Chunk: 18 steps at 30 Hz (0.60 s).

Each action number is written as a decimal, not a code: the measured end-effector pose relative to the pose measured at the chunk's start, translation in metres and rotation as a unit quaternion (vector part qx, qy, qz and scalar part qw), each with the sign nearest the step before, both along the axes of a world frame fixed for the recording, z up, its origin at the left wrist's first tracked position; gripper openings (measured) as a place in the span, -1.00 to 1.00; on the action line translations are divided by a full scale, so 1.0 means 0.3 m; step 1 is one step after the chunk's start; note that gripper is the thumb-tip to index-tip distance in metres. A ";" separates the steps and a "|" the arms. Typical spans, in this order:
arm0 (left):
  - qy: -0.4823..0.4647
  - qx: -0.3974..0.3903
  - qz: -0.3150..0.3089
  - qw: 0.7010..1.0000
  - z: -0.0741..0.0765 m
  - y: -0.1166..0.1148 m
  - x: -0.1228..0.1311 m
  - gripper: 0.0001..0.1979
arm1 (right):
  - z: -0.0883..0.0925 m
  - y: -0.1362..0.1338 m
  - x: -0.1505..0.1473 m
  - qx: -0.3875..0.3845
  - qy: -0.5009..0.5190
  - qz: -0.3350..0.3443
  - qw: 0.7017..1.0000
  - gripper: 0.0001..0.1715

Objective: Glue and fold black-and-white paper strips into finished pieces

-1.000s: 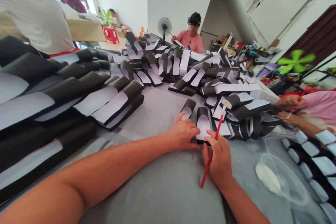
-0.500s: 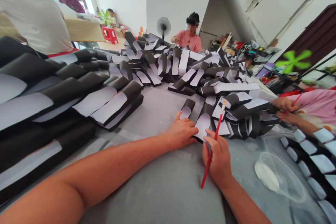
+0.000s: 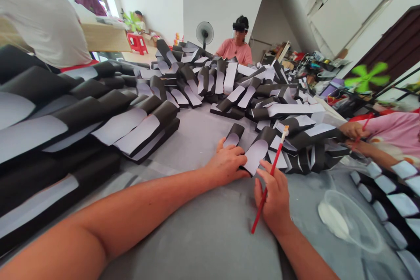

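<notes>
A black-and-white folded paper piece [image 3: 257,155] lies on the grey table in front of me, its white rounded flap facing up. My left hand [image 3: 226,162] pinches its near left corner between thumb and fingers. A second, similar paper piece [image 3: 234,135] shows just beyond that hand, partly covered by it. In my right hand [image 3: 274,192] is a paintbrush [image 3: 274,164] with a red handle, bristles pointing up and away. Fingertips of this hand are at the near right edge of the first piece; whether they press on it I cannot tell.
Folded paper pieces [image 3: 197,78] are heaped at the back, with more stacks [image 3: 141,131] at left. A clear plastic bowl [image 3: 364,227] with white paste stands at right, near rows of black-and-white pieces [image 3: 400,203]. A co-worker's hands [image 3: 356,133] are at far right; another person [image 3: 238,48] sits opposite.
The paper piece has shifted slightly and shows its flap more fully. The paintbrush has tilted further right with my right hand. The person opposite has lowered a hand behind the heap.
</notes>
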State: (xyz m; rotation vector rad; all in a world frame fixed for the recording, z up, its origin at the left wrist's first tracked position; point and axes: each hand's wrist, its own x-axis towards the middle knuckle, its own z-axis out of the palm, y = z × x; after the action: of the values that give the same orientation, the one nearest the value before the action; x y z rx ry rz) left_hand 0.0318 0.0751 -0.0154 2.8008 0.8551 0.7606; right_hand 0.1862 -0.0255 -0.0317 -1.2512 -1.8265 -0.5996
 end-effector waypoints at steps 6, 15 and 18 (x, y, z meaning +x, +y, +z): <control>-0.004 -0.001 -0.007 1.000 -0.001 0.001 0.000 -0.80 | -0.004 0.002 0.001 0.001 -0.003 -0.003 1.000 -0.64; 0.016 0.000 -0.004 1.000 -0.010 -0.007 0.003 -0.89 | 0.000 0.002 -0.001 0.001 -0.011 -0.001 1.000 -0.62; 0.028 0.010 0.003 1.000 0.000 -0.021 0.006 -0.88 | -0.002 0.002 0.000 -0.005 -0.005 0.005 1.000 -0.62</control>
State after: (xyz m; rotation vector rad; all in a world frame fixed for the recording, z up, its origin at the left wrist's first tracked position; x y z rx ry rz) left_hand 0.0337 0.0690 -0.0155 2.8511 0.8694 0.7000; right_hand 0.1862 -0.0248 -0.0324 -1.2460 -1.8450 -0.5933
